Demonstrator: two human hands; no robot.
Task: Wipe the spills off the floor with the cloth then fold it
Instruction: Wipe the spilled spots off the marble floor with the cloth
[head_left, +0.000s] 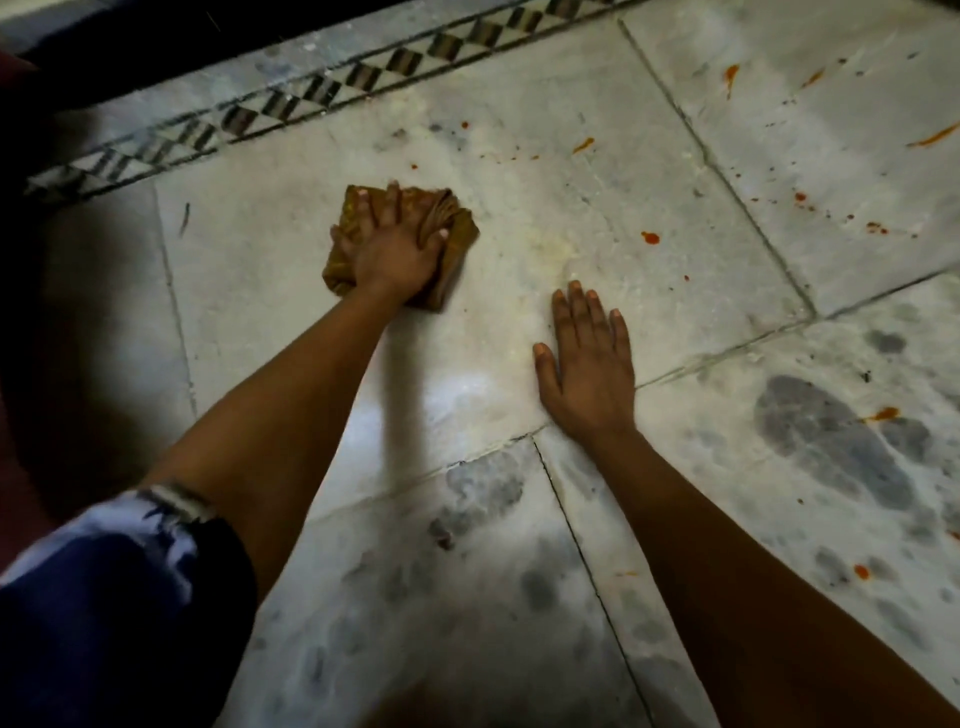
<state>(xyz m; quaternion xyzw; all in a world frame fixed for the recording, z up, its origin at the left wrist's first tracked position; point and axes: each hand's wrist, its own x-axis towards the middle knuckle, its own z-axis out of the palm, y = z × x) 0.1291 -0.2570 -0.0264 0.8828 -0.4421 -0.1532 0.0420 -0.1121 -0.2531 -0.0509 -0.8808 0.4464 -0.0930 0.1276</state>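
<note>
Left hand (395, 254) just above centre of frame, fingers spread, pressing down on crumpled brown cloth (460, 231) on pale marble floor (260, 312), right hand (587, 364) flat on floor at centre, fingers straight and close together, orange-red spills (650, 238) scattered right and upper right

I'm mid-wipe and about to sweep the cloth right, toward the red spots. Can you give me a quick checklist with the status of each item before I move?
1. Cloth under control: ok. The left hand presses spread fingers on the bunched brown cloth.
2. Support: ok. The right hand lies flat on the floor.
3. Spills gone: not ok. A red spot sits right of the cloth, an orange streak lies beyond it, and there are more splashes on the far tile.
4. Path to the red spot: ok. Only bare tile lies between.
5. Clean cloth face: cannot tell. The underside is hidden.
6. Fold: not ok. The cloth is crumpled.
</note>
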